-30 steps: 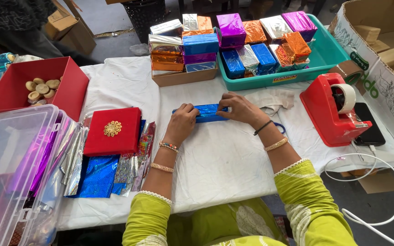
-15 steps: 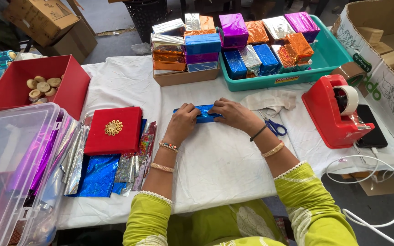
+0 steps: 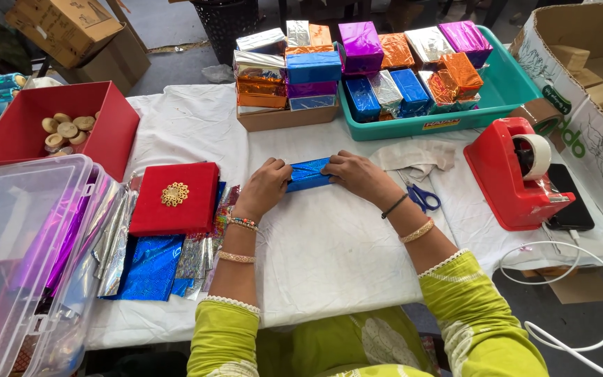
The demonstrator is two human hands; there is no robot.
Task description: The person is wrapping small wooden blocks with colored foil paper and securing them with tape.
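1. I see the blue foil-wrapped box [image 3: 310, 174] near the middle of the white-clothed table [image 3: 329, 258], lying long side across, at about twelve o'clock from the person's chest.
2. The left hand [image 3: 265, 187] sits at the box's nine o'clock end, fingers curled in and pressing against it; it is closed around that end rather than lying flat.
3. The right hand [image 3: 359, 174] covers the three o'clock end, fingers bent down over the top and thumb side toward the box, gripping it too. Whether a fingertip pins a loose flap underneath, I cannot tell.
4. To do this well, I judge both hands should press evenly so the foil stays taut and creases lie crisp along the edges; slack foil will wrinkle.
5. I would keep the box flat on the cloth while folding the ends, as lifting it lets the wrap slide.
6. The red tape dispenser [image 3: 518, 174] stands at three o'clock from the box, well apart; one hand must hold the fold while the other fetches tape.
7. Blue-handled scissors [image 3: 423, 197] lie just beside the right wrist, at four o'clock from the box.
8. A red flat box with a gold ornament [image 3: 174, 197] lies at nine o'clock, over spare foil sheets [image 3: 149, 269].
9. Finished wrapped boxes fill the teal tray [image 3: 507, 94] at one o'clock.
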